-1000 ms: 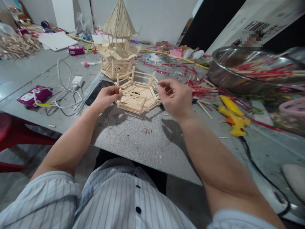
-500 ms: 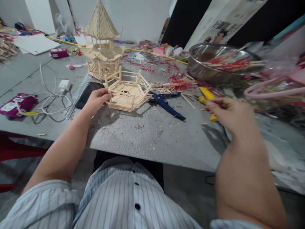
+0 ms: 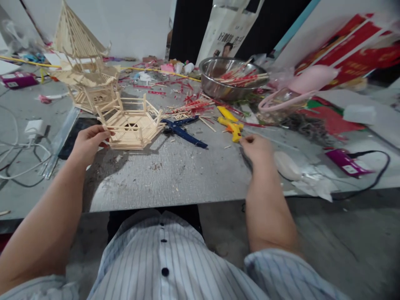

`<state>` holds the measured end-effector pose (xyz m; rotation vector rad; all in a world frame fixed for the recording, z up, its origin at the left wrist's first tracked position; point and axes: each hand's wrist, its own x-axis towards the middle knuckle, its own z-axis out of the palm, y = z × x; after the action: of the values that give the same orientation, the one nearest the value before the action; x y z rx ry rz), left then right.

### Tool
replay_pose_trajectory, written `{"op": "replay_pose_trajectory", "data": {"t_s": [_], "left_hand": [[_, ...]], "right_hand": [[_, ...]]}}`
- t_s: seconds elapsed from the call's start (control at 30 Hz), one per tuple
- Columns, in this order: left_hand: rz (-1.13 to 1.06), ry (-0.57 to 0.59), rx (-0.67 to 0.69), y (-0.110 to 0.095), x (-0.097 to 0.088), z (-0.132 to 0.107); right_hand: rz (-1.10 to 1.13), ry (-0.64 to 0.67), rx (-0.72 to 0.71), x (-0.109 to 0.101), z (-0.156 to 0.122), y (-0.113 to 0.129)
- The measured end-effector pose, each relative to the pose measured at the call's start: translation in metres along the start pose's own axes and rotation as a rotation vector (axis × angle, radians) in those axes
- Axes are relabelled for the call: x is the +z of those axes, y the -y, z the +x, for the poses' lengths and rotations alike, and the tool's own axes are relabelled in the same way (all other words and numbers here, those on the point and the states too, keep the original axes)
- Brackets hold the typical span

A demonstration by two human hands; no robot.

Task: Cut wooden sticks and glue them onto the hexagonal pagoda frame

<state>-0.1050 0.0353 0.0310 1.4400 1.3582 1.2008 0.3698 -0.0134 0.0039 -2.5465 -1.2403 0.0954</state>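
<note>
Cord point(image 3: 246, 159) of the glue gun point(image 3: 233, 128) partly hidden by the right hand point(image 3: 258, 148).
The six-sided stick frame point(image 3: 126, 146), railed around its floor, sits on the table point(image 3: 187, 179) before the pagoda point(image 3: 76, 37). The left hand point(image 3: 90, 141) pinches its left corner; the right's fingers bend beside the gun, and whether they clasp anything I cannot tell.

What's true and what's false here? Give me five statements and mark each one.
1. The left hand touches the stick frame. True.
2. The metal bowl holds red sticks. True.
3. The right hand is inside that bowl. False: it is beside the yellow glue gun.
4. The stick pagoda has a flat top. False: its roof rises to a point.
5. The blue-handled tool lies between the stick frame and the glue gun. True.
</note>
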Motion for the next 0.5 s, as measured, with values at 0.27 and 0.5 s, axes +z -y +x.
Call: {"op": "replay_pose_trajectory", "data": {"t_s": [0.27, 0.5], "left_hand": [[-0.01, -0.022, 0.011, 0.002, 0.002, 0.002], [0.019, 0.019, -0.031, -0.001, 0.0, -0.002]], "right_hand": [[0.061, -0.182, 0.005, 0.013, 0.013, -0.005], [-0.022, -0.086, -0.013, 0.02, 0.058, 0.009]]}}
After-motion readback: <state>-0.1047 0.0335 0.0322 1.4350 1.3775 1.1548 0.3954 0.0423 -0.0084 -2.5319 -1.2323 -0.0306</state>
